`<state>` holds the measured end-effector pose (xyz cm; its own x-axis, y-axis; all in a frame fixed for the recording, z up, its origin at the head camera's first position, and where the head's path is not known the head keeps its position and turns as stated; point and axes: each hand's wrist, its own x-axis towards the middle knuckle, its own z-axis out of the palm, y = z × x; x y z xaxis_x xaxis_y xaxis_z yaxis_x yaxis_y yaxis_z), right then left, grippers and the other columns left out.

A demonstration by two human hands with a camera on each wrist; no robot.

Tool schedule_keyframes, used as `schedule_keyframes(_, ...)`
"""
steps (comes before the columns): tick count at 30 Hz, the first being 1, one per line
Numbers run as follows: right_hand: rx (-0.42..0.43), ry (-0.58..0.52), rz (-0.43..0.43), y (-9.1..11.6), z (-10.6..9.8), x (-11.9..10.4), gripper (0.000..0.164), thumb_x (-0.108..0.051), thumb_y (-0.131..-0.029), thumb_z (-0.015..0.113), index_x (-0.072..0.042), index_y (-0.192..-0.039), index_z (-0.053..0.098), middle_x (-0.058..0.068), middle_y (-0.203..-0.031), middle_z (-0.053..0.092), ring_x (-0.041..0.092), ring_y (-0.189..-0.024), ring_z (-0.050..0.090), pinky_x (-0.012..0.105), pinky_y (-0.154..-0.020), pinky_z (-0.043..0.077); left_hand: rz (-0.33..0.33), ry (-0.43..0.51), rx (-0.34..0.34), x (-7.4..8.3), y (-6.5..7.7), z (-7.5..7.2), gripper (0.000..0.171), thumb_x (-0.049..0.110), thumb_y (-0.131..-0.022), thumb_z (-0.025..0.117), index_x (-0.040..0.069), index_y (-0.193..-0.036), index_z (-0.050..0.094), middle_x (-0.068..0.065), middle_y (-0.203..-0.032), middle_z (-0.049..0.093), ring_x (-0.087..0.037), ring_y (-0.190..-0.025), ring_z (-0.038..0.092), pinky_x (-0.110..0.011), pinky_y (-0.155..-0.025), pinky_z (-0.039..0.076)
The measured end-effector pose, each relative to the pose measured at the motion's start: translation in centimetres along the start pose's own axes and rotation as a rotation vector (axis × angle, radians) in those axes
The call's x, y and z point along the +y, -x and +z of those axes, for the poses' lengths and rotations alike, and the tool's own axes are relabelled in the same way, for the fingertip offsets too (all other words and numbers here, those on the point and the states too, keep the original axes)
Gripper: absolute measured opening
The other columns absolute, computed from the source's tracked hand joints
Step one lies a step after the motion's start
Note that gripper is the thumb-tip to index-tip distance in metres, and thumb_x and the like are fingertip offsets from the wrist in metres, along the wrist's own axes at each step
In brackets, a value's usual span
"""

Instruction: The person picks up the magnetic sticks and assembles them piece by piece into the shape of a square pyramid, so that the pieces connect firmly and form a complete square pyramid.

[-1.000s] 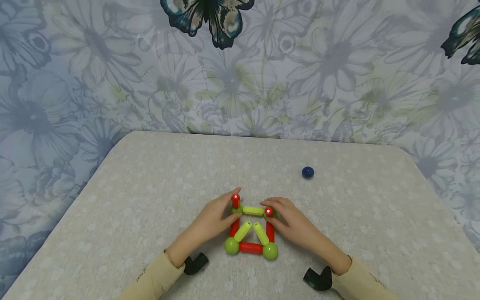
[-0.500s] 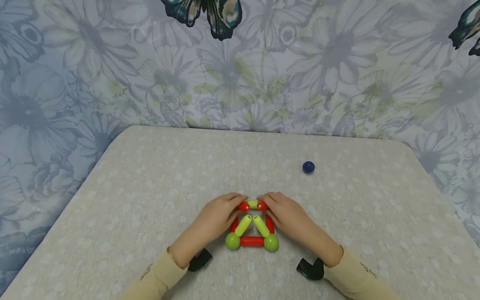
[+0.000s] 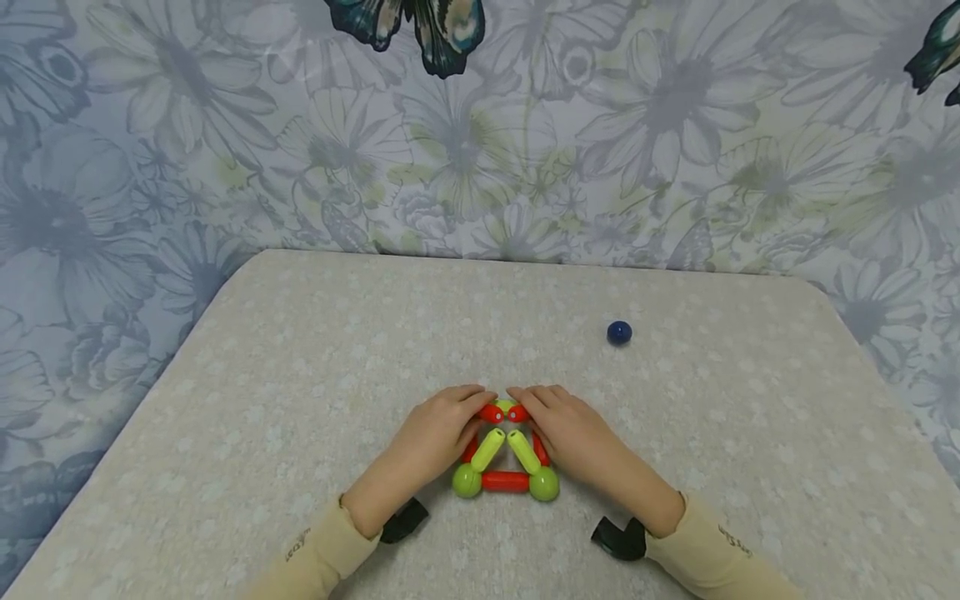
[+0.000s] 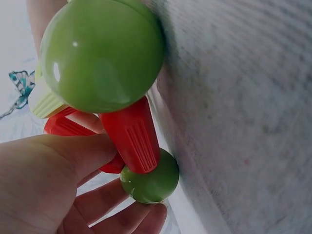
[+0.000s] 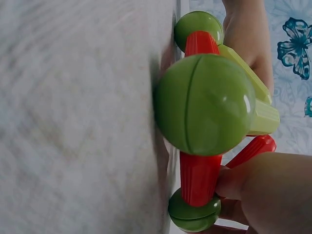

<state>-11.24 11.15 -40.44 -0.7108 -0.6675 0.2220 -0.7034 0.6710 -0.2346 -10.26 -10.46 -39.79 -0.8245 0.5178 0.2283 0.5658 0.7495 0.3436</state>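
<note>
A square frame of magnetic rods and green balls lies before me. Its near green ball on the left point(image 3: 467, 481) and near green ball on the right point(image 3: 544, 483) are joined by a red rod point(image 3: 505, 482). Two yellow-green rods point(image 3: 487, 450) lean up and inward from these balls. My left hand point(image 3: 431, 437) holds the left tilted red rod point(image 3: 490, 413) at the far corner, its fingers around the far green ball point(image 4: 151, 183). My right hand point(image 3: 577, 437) grips the right tilted red rod point(image 3: 519, 413) likewise. Both rods' tips nearly meet; the hands mostly cover the far balls.
A dark blue ball point(image 3: 619, 333) sits farther back on the right of the cloth-covered table point(image 3: 300, 333). Behind the table's far edge rises a flowered wall point(image 3: 465, 167) with butterfly decorations point(image 3: 431, 33). Black wrist mounts point(image 3: 621, 539) stick out under both sleeves.
Both red rods at the far corners have tipped from upright to leaning inward, and their tips have drawn closer together. The hands have moved inward over the far corners. The blue ball rests in place.
</note>
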Motion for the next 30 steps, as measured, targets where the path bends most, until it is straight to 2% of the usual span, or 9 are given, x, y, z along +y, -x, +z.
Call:
schedule_keyframes(3,-0.042,-0.055,-0.007,0.2,-0.6,0.6,0.047,-0.012,-0.092,0.060,-0.005,-0.136,0.046,0.011,-0.120,0.055,0.027,-0.107,0.053,0.041,-0.088,0.045,-0.003,0.001,-0.009,0.1,-0.2,0.0,0.034,0.007,-0.085,0.069,0.006,-0.119,0.063,-0.011,-0.116,0.060,-0.026,-0.105,0.058,-0.035,-0.082,0.050)
schedule_keyframes(7,-0.111,-0.234,0.008,0.5,-2.7,3.4,0.055,-0.020,-0.094,0.059,-0.006,-0.142,0.038,0.011,-0.133,0.048,0.028,-0.121,0.044,0.045,-0.097,0.037,-0.015,0.004,-0.009,0.2,-0.3,0.1,0.036,0.008,-0.085,0.069,0.008,-0.121,0.063,-0.011,-0.118,0.060,-0.026,-0.106,0.057,-0.036,-0.083,0.049)
schedule_keyframes(10,-0.021,-0.275,0.098,0.7,-4.6,6.7,0.052,-0.016,-0.093,0.061,-0.003,-0.140,0.041,0.015,-0.135,0.045,0.033,-0.123,0.040,0.050,-0.098,0.033,-0.016,0.015,-0.003,0.1,-0.2,0.1,0.036,0.007,-0.084,0.070,0.008,-0.120,0.063,-0.011,-0.118,0.060,-0.026,-0.106,0.057,-0.036,-0.084,0.049)
schedule_keyframes(13,0.126,-0.184,0.247,0.9,-5.5,9.8,0.046,-0.008,-0.091,0.062,0.002,-0.133,0.047,0.023,-0.130,0.045,0.041,-0.119,0.039,0.054,-0.095,0.033,-0.010,0.037,0.002,-0.1,-0.1,0.1,0.036,0.006,-0.083,0.071,0.008,-0.119,0.064,-0.011,-0.119,0.060,-0.026,-0.107,0.058,-0.037,-0.084,0.049)
schedule_keyframes(16,0.155,-0.113,0.392,0.7,-5.4,11.8,0.044,-0.007,-0.089,0.064,0.004,-0.129,0.050,0.030,-0.128,0.042,0.047,-0.116,0.036,0.057,-0.094,0.031,-0.007,0.060,0.006,-0.5,0.0,0.1,0.037,0.006,-0.083,0.071,0.010,-0.120,0.064,-0.011,-0.120,0.060,-0.026,-0.108,0.057,-0.036,-0.087,0.047)
schedule_keyframes(19,0.098,-0.118,0.469,0.5,-4.9,12.8,0.043,-0.006,-0.090,0.062,0.006,-0.130,0.049,0.033,-0.126,0.042,0.049,-0.113,0.039,0.058,-0.091,0.035,-0.008,0.085,0.007,-0.7,0.1,0.3,0.038,0.006,-0.084,0.071,0.011,-0.121,0.064,-0.011,-0.122,0.059,-0.026,-0.110,0.056,-0.037,-0.089,0.046)
schedule_keyframes(23,0.062,-0.150,0.500,0.2,-4.1,13.3,0.041,-0.003,-0.091,0.060,0.006,-0.129,0.048,0.033,-0.120,0.047,0.045,-0.104,0.050,0.055,-0.085,0.041,-0.002,0.104,0.002,-0.9,0.1,0.4,0.037,0.009,-0.085,0.070,0.010,-0.122,0.063,-0.011,-0.124,0.057,-0.026,-0.113,0.054,-0.037,-0.091,0.045)
schedule_keyframes(27,0.088,-0.165,0.481,0.1,-3.3,13.6,0.039,-0.003,-0.089,0.063,0.006,-0.126,0.051,0.031,-0.116,0.051,0.043,-0.101,0.053,0.053,-0.084,0.042,0.014,0.093,-0.009,-0.9,0.1,0.4,0.040,0.016,-0.087,0.069,0.010,-0.126,0.060,-0.008,-0.129,0.054,-0.024,-0.120,0.048,-0.037,-0.094,0.042)
schedule_keyframes(30,0.113,-0.206,0.446,0.1,-3.1,12.9,0.039,-0.003,-0.088,0.064,0.005,-0.125,0.052,0.028,-0.115,0.053,0.039,-0.097,0.055,0.050,-0.081,0.045,0.024,0.086,-0.018,-0.9,0.1,0.4,0.042,0.019,-0.089,0.067,0.010,-0.128,0.058,-0.006,-0.130,0.054,-0.022,-0.123,0.045,-0.038,-0.095,0.041)
